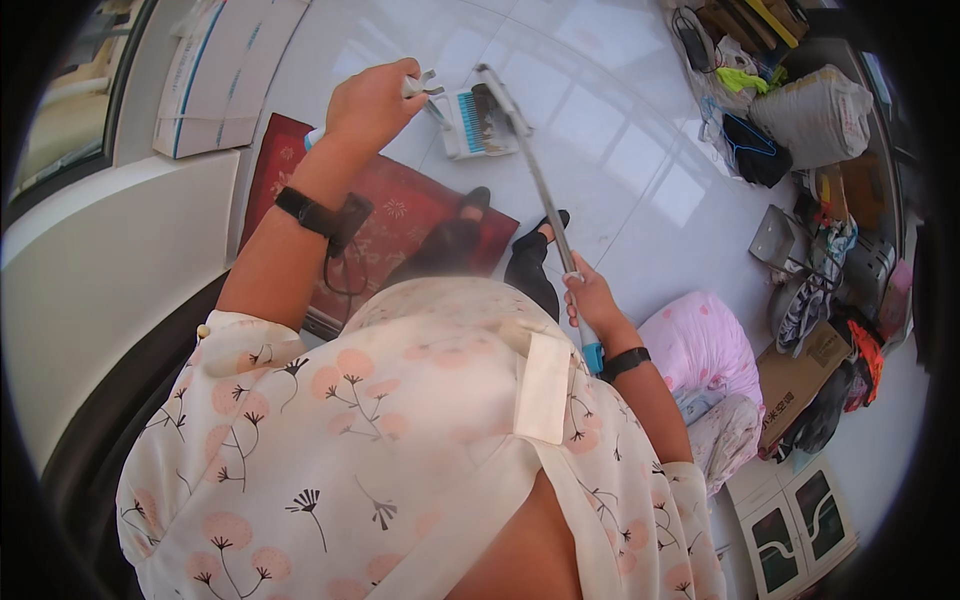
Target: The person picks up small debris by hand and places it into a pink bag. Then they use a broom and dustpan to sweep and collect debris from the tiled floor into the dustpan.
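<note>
My left hand (373,103) is raised at the upper left, its fingers closed around the grey-white handle (417,85) of a dustpan. The white dustpan (456,129), with blue comb teeth, rests on the tiled floor. My right hand (589,294) grips the lower part of a long-handled broom (546,191), whose metal pole slants up and left. At its far end, the broom's head (501,91) lies over the right side of the dustpan, by dark bristles. Whether any dirt lies in the pan, I cannot tell.
Under my left foot lies a red patterned mat (390,196). A white strapped box (225,75) stands upper left. To the right are a pink bundle (697,330), a cardboard box (806,382), a stuffed white sack (814,116) and a metal dustpan-like scoop (774,234). A white cabinet (796,525) stands lower right.
</note>
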### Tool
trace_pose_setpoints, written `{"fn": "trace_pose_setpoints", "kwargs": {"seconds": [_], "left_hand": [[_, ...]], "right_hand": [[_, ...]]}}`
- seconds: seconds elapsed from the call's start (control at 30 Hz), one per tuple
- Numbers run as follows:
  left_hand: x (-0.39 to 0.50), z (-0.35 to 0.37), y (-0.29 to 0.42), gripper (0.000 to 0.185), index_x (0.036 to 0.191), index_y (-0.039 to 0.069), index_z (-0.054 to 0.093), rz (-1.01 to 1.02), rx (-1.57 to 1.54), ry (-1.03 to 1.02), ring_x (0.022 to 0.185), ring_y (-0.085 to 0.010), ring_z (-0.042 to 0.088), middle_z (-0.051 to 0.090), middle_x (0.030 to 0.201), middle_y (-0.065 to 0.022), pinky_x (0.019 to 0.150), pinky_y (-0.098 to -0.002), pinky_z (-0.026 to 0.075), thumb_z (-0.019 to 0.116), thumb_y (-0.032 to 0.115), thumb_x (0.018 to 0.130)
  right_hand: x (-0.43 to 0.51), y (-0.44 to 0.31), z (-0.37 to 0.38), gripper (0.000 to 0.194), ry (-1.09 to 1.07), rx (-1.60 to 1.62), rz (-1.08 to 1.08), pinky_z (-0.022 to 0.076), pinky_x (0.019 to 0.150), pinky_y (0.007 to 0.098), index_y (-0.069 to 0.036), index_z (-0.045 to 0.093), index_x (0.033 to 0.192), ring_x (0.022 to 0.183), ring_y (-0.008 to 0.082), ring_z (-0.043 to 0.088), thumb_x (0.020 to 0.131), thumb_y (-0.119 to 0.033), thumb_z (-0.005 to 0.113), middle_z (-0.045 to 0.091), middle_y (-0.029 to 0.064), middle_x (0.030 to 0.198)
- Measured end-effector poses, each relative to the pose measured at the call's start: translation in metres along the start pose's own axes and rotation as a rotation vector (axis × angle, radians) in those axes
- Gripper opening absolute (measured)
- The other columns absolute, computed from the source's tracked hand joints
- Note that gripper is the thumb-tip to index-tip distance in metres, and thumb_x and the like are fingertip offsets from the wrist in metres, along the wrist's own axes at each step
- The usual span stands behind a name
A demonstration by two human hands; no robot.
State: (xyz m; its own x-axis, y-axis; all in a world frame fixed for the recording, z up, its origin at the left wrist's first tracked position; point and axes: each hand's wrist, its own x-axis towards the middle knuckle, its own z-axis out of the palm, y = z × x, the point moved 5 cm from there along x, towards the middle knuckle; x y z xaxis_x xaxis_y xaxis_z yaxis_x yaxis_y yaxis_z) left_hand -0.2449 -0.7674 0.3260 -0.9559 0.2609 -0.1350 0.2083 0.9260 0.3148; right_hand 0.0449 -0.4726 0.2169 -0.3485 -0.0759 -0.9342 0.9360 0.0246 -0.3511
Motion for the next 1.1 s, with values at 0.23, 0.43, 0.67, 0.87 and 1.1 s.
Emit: {"fn": "trace_pose_setpoints", "kwargs": {"seconds": [0.23, 0.43, 0.67, 0.87, 1.1], "left_hand": [[-0.012, -0.003, -0.022, 0.030, 0.103, 0.014, 0.066, -0.116, -0.054, -0.029, 0.079, -0.0312, 0.064, 0.068, 0.083, -0.0105, 0.068, -0.0392, 0.050, 0.072, 0.033, 0.081], [-0.050, -0.020, -0.075, 0.035, 0.101, 0.017, 0.070, -0.230, -0.140, 0.108, 0.080, -0.0301, 0.065, 0.070, 0.086, -0.0102, 0.070, -0.0368, 0.051, 0.076, 0.039, 0.075], [-0.163, -0.061, -0.138, 0.029, 0.103, 0.003, 0.070, -0.231, -0.406, 0.358, 0.086, -0.0146, 0.065, 0.071, 0.098, -0.0092, 0.080, -0.0284, 0.051, 0.079, 0.012, 0.078], [-0.189, -0.053, -0.136, 0.025, 0.101, -0.001, 0.069, -0.411, -0.761, 0.495, 0.077, -0.0096, 0.059, 0.065, 0.090, -0.0029, 0.069, -0.0232, 0.047, 0.078, 0.008, 0.080], [-0.124, -0.049, -0.110, 0.024, 0.104, 0.002, 0.069, -0.390, -0.804, 0.623, 0.061, -0.0023, 0.049, 0.061, 0.080, 0.0016, 0.052, -0.0176, 0.037, 0.077, 0.008, 0.081]], "right_hand": [[-0.041, 0.009, -0.003, 0.060, -0.019, -0.111, -0.103, 0.0383, 0.045, 0.0248, -0.010, 0.029, 0.152, 0.048, 0.0100, 0.045, 0.096, -0.011, 0.050, 0.052, 0.0026, 0.066], [-0.071, 0.035, -0.053, 0.057, 0.184, 0.090, -0.052, 0.0383, 0.043, 0.0252, -0.017, 0.035, 0.150, 0.050, 0.0090, 0.043, 0.095, -0.010, 0.050, 0.048, -0.0008, 0.065], [-0.079, 0.035, -0.116, 0.059, 0.404, 0.174, -0.115, 0.0398, 0.040, 0.0283, -0.016, 0.031, 0.151, 0.047, 0.0120, 0.044, 0.095, -0.010, 0.049, 0.047, 0.0030, 0.065], [-0.073, 0.025, -0.142, 0.048, 0.477, 0.187, -0.117, 0.0411, 0.038, 0.0312, -0.010, 0.040, 0.142, 0.046, 0.0144, 0.046, 0.094, -0.009, 0.048, 0.048, 0.0056, 0.067], [-0.032, -0.023, -0.170, 0.043, 0.411, 0.381, -0.143, 0.0406, 0.041, 0.0282, -0.008, 0.043, 0.135, 0.051, 0.0138, 0.048, 0.093, -0.010, 0.048, 0.051, 0.0070, 0.072]]}}
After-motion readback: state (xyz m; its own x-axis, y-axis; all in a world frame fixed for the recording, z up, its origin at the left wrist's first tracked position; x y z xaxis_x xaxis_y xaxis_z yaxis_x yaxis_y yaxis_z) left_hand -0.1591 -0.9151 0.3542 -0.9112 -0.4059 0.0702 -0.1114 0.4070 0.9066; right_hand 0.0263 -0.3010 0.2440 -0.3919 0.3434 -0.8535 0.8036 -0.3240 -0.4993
